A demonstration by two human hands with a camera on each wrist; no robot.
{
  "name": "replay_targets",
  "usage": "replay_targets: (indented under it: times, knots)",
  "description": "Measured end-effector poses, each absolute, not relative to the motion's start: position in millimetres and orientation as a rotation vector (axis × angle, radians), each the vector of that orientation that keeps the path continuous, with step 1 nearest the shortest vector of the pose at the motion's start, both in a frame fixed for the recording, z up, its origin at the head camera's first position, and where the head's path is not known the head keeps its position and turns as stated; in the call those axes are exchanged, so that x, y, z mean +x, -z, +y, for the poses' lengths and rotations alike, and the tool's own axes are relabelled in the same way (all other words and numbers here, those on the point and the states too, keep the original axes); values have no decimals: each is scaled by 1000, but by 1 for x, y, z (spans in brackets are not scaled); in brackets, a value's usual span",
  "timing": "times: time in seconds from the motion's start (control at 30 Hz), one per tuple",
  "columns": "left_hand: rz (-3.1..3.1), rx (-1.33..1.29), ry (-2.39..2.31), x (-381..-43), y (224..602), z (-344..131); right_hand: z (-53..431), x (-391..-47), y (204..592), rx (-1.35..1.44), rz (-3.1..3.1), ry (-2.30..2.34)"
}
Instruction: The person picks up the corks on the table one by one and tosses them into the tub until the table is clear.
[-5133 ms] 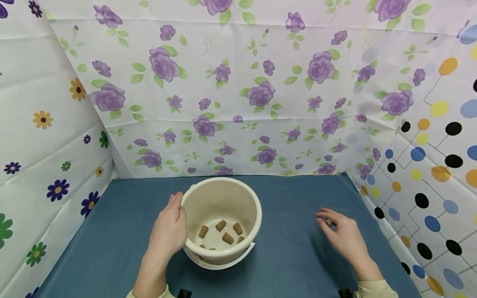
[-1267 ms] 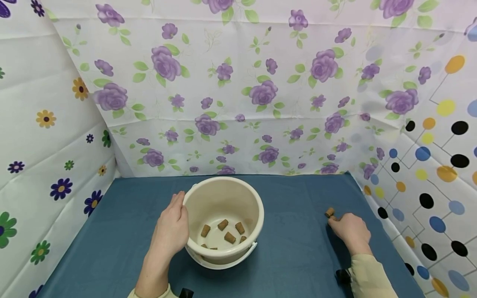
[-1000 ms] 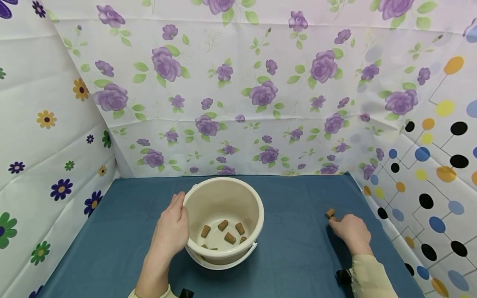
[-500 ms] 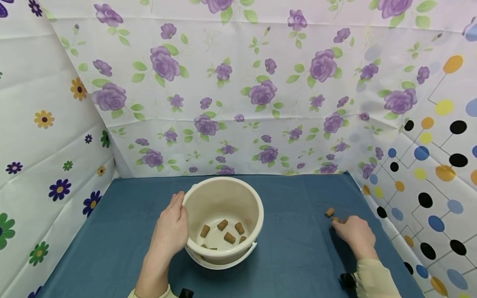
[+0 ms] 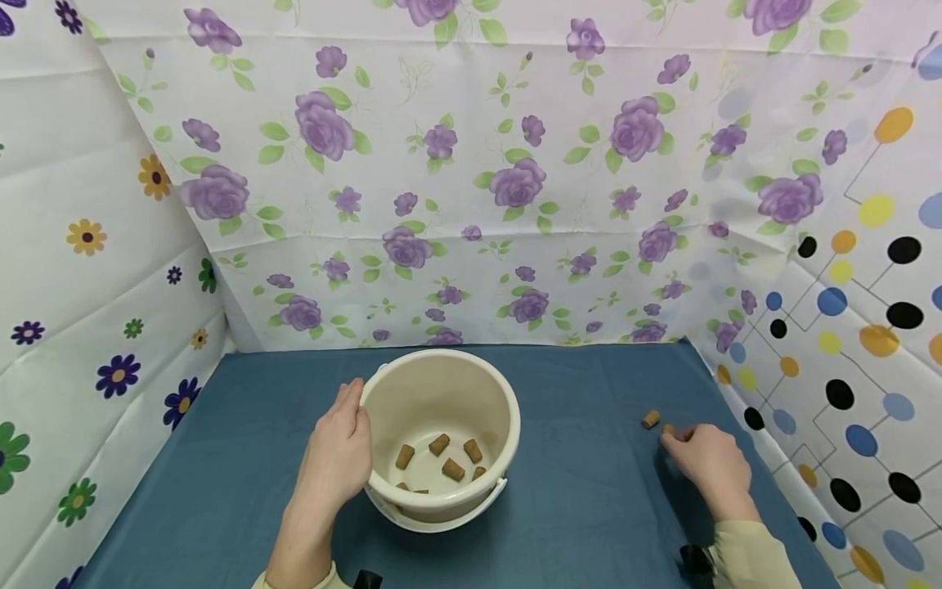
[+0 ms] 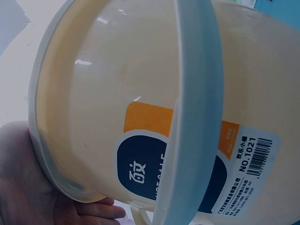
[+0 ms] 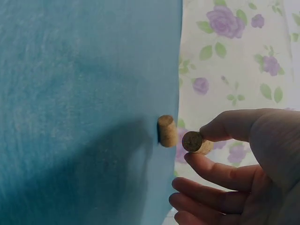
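A cream plastic bucket stands on the blue cloth, left of the middle, in the head view. Several corks lie on its bottom, one of them a brown cork. My left hand rests along the bucket's left rim with straight fingers; the left wrist view shows its palm against the rim. On the right, my right hand pinches a cork between thumb and index finger, the other fingers loosely bent. A second cork lies on the cloth just beyond those fingertips.
The blue cloth covers the table. A floral sheet hangs behind it, with a daisy-patterned sheet at the left and a dotted sheet at the right. The bucket's handle hangs down at its front.
Over the last second my right hand has drawn slightly to the right with the pinched cork, away from the cork lying on the cloth. My left hand and the bucket stay in place.
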State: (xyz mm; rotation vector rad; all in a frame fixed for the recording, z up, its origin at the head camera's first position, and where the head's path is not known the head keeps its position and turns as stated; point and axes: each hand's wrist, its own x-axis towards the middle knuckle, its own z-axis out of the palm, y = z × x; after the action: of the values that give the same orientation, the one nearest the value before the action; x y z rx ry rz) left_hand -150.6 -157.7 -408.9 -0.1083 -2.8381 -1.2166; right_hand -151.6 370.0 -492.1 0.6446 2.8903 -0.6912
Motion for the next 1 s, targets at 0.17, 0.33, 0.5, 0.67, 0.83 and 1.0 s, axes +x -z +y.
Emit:
replay_targets:
  times: [0.17,0.33,0.5,0.67,0.83,1.0]
  knots:
    - [-2841,-109,1216,-150,409,-158,364,-151,486,633,2925,693]
    - [-2842,-111,1218,-150,408,-158,358,-149,479,588,2966,688]
    - [-2837,-114,1222,-150,408,-158,349,-146,471,552,2977,688]
    - [-2834,-116,1226,-150,409,-158,338,-142,464,521,3013,701]
    - [-2836,-120,1223,-150,408,-158,327,-138,459,485,3040,714]
    - [-2845,-112,1216,-150,407,-158,319,-135,455,454,3054,738]
